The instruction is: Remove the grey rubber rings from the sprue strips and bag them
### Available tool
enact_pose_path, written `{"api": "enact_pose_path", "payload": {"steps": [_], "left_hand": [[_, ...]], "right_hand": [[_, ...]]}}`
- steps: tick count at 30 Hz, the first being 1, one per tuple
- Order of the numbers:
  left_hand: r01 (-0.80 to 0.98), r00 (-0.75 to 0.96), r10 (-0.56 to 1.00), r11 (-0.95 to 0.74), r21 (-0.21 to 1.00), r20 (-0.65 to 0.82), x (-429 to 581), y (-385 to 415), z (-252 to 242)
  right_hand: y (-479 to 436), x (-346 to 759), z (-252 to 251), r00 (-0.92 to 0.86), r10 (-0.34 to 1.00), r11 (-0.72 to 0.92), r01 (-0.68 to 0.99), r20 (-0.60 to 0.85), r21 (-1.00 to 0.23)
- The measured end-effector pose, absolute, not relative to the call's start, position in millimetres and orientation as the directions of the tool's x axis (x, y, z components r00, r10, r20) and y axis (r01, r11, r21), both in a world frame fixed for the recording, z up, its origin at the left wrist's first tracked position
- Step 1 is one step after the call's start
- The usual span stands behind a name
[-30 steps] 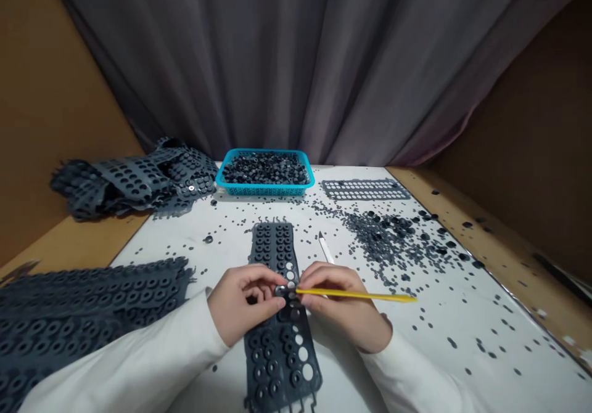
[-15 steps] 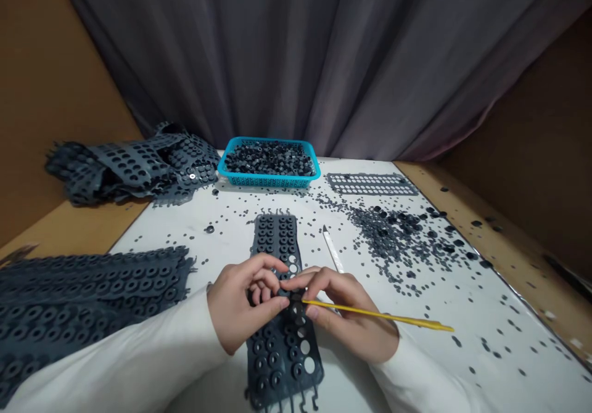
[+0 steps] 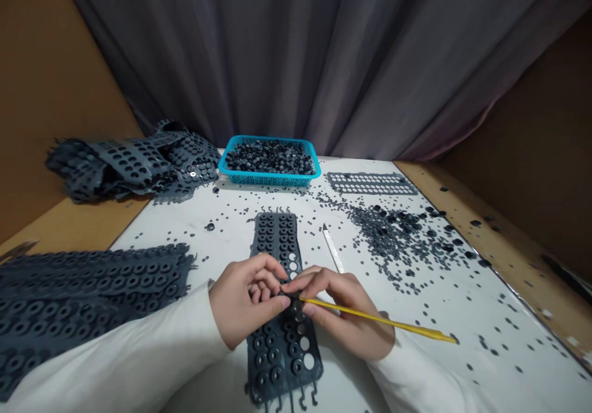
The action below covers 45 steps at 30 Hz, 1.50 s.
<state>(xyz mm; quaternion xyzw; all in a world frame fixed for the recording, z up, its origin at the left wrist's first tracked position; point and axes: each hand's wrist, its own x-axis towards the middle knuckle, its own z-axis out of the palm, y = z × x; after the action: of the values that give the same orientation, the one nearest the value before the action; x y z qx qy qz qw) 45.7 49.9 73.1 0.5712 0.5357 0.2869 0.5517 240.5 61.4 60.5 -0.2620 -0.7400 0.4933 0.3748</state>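
My left hand is curled over a dark grey perforated rubber sheet lying lengthwise on the table, and its fingertips hide what they touch. Some holes in the sheet show the white table through them. My right hand meets the left hand's fingertips over the sheet and is shut on a thin yellow stick, which slants down to the right. The stick's near tip is hidden by my fingers. A white-handled craft knife lies just beyond my right hand.
Stacked punched rubber sheets lie at front left, with crumpled ones behind. A blue plastic basket holds dark rings. Another sheet and a spread of small rings lie on the white table, before a grey curtain.
The yellow stick has swung from nearly level to slanting down at its far right end. My hands have drawn closer together over the sheet. The whole scene sits a little higher in the view.
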Motion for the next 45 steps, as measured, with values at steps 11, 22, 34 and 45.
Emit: {"api": "enact_pose_path", "payload": {"steps": [11,22,34,45], "left_hand": [[0.237,0.29,0.895,0.277,0.931,-0.34,46.3,51.8,74.6],[0.226,0.319,0.886,0.273,0.935,-0.336,45.9,49.5,77.3],[0.223,0.275,0.921,0.219,0.95,-0.277,46.2,47.8,79.8],[0.316,0.26,0.947,0.102,0.943,-0.19,46.4,48.1,82.0]], "right_hand": [[60.8,240.8,62.2,-0.602,0.699,0.507,0.037,0.385,-0.861],[62.3,240.0,59.9,-0.576,0.673,0.629,0.116,0.464,-0.769],[64.1,242.2,57.6,-0.419,0.847,0.423,0.164,0.326,-0.891],[73.1,246.1,57.8,-0.209,0.966,0.198,0.222,0.151,-0.955]]}}
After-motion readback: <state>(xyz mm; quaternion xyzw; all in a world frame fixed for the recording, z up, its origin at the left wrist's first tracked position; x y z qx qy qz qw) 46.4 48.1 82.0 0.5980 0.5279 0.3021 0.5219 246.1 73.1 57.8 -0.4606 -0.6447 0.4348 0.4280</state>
